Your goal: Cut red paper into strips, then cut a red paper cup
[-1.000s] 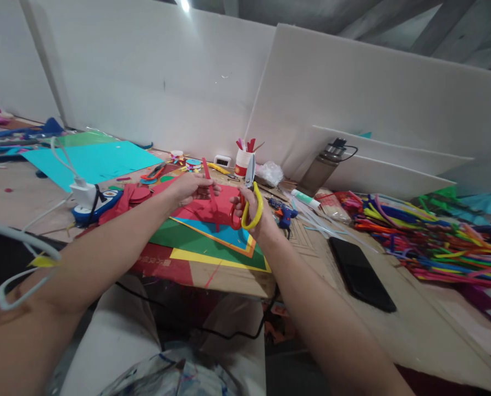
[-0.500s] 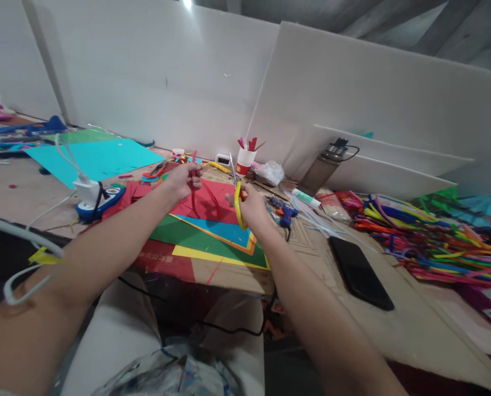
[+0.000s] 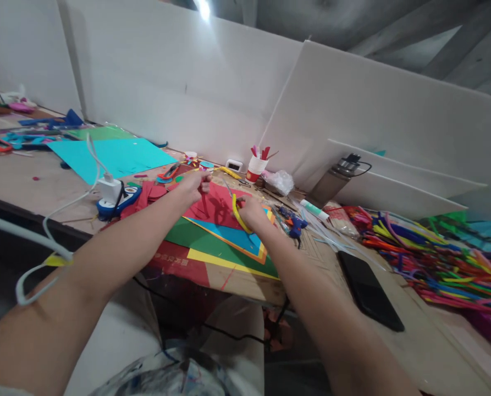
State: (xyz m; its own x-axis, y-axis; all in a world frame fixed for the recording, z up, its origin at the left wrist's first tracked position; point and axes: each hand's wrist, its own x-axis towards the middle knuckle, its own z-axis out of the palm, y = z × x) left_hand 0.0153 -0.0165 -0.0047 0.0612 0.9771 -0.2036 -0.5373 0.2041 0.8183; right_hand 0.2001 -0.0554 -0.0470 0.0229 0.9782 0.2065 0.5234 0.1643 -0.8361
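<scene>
My left hand (image 3: 199,186) is closed in a pinch above the red paper sheet (image 3: 226,208). The thin red strip in it hardly stands out against that sheet. My right hand (image 3: 251,213) grips a pair of yellow-handled scissors (image 3: 237,213), whose blades point up and away to the left, towards the left hand. Whether the blades are apart is too blurred to tell. Under the red sheet lie a blue sheet (image 3: 229,237), a green sheet (image 3: 179,235) and a yellow sheet (image 3: 212,259), fanned out.
A paper cup (image 3: 257,168) with red sticks stands behind the hands. On the right are a blue glue gun (image 3: 297,224), a glue stick (image 3: 314,210), a bottle (image 3: 331,179), a black phone (image 3: 369,289) and many pipe cleaners (image 3: 447,264). A power strip (image 3: 117,204) sits left.
The view has shifted, so the table sits lower and further right. My two hands are lower over the red sheet, and the scissor blades have tipped from upright towards the left hand.
</scene>
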